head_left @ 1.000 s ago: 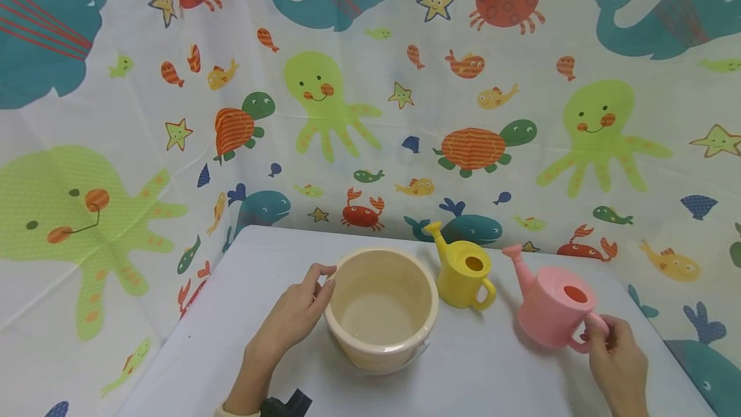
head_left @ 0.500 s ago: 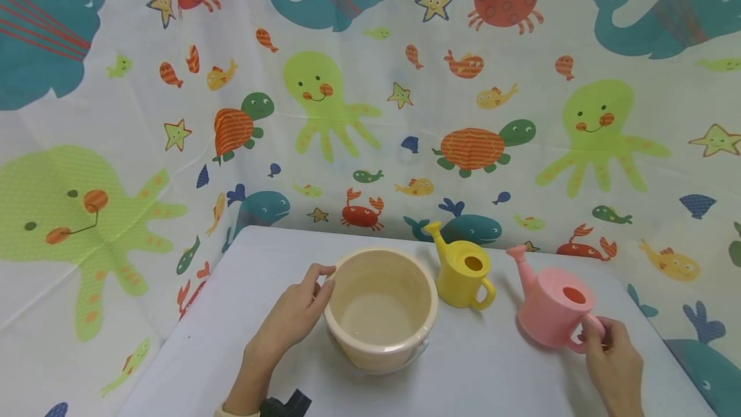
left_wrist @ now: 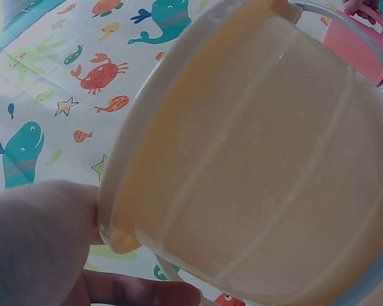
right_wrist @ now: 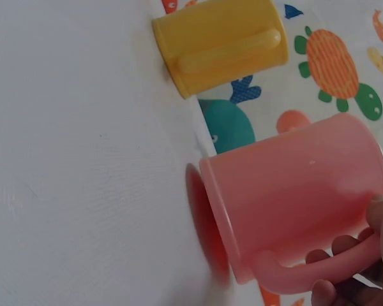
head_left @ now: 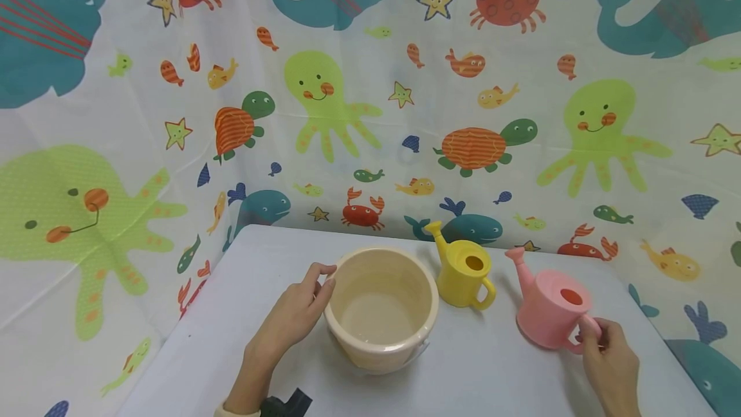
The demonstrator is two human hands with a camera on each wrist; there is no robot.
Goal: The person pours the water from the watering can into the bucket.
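A cream bucket (head_left: 379, 307) stands upright on the white table. My left hand (head_left: 298, 314) holds its left rim between thumb and fingers; in the left wrist view the bucket's side wall (left_wrist: 262, 159) fills most of the picture. At the right, my right hand (head_left: 610, 359) grips the handle of a pink toy watering can (head_left: 550, 317), its spout pointing to the back left. Seen from the right wrist, fingers wrap the pink can's handle (right_wrist: 319, 274), and a shadow shows beneath the can's base. Between bucket and pink can stands a yellow watering can (head_left: 460, 282).
A white table (head_left: 480, 372) spreads under everything. Behind and at both sides hangs a white curtain (head_left: 347, 140) printed with sea animals. A thin wire handle (head_left: 419, 352) hangs down the bucket's front right side.
The right hand and the pink watering can have shifted slightly left and down in the head view. The left hand, the bucket and the yellow can have stayed put.
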